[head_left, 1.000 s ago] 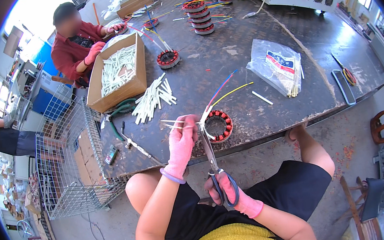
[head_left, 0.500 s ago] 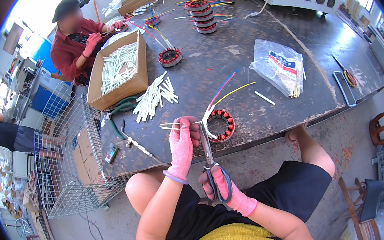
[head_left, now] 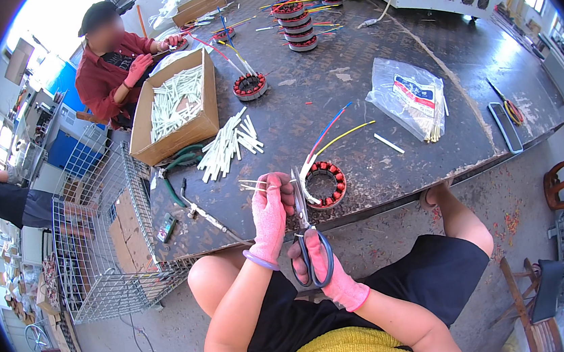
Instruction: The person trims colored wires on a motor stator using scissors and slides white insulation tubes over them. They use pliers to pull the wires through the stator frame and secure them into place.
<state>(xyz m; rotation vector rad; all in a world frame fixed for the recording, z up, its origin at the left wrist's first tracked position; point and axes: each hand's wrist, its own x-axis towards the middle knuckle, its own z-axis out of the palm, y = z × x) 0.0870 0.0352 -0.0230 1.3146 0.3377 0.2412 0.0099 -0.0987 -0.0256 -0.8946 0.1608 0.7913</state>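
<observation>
My left hand (head_left: 270, 211), in a pink glove, is closed on a few thin cream strips (head_left: 250, 184) whose ends stick out to its left. My right hand (head_left: 327, 270), gloved alike, grips a pair of dark-handled scissors (head_left: 303, 218). The scissor blades point away from me, right beside my left fingertips. Just right of the blades, a ring-shaped motor stator (head_left: 342, 185) with red windings lies at the table's near edge. White sleeves with blue, red and yellow wires (head_left: 333, 138) rise from its left side.
On the table (head_left: 377, 180) are loose white tubes (head_left: 228, 146), a carton of tubes (head_left: 206, 108), green-handled pliers (head_left: 172, 180), a torch-like tool (head_left: 204, 214), a lighter (head_left: 165, 228), a plastic bag (head_left: 410, 99), a phone (head_left: 505, 127) and stacked stators (head_left: 300, 28). A co-worker (head_left: 105, 71) sits at far left.
The scissors have shifted slightly left, and their handles are spread wider. My left hand has moved a little to the right with the strips.
</observation>
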